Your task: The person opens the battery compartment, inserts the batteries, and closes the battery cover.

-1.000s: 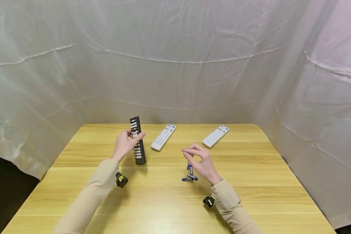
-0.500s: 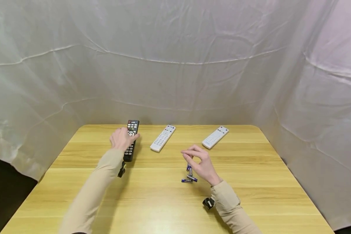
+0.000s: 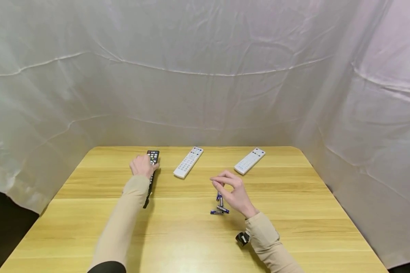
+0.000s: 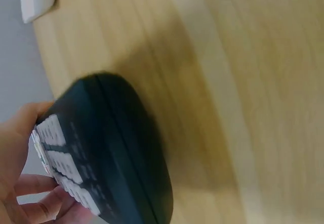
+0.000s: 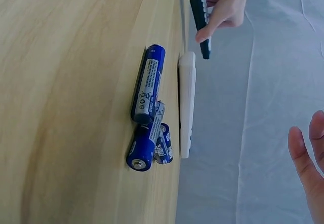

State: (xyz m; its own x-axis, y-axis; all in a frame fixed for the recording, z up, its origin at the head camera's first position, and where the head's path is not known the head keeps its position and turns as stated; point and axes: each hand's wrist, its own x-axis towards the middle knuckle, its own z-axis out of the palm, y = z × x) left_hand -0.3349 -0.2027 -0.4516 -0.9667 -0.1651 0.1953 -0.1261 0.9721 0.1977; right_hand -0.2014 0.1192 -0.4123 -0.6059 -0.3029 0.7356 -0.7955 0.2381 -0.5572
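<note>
My left hand [image 3: 141,166] grips a black remote control [image 3: 153,155] by its sides, at the table's left. In the left wrist view, the lower end of that remote [image 4: 119,153] shows white buttons, with its shadow on the wood beside it. The right wrist view has the remote tilted and held above the tabletop. My right hand [image 3: 235,191] hovers over several blue and silver batteries [image 3: 222,209], its fingers extended and holding nothing. Those batteries [image 5: 148,85] lie in a loose cluster, some crossing each other.
A white remote [image 3: 188,163] lies near the back middle of the wooden table [image 3: 177,235]. Another white remote [image 3: 249,161] is farther right. Pale curtains [image 3: 205,94] hang around the back and sides.
My left hand has carried the black remote left and turned it, lowering its far end toward the table. The right hand stays over the batteries.
</note>
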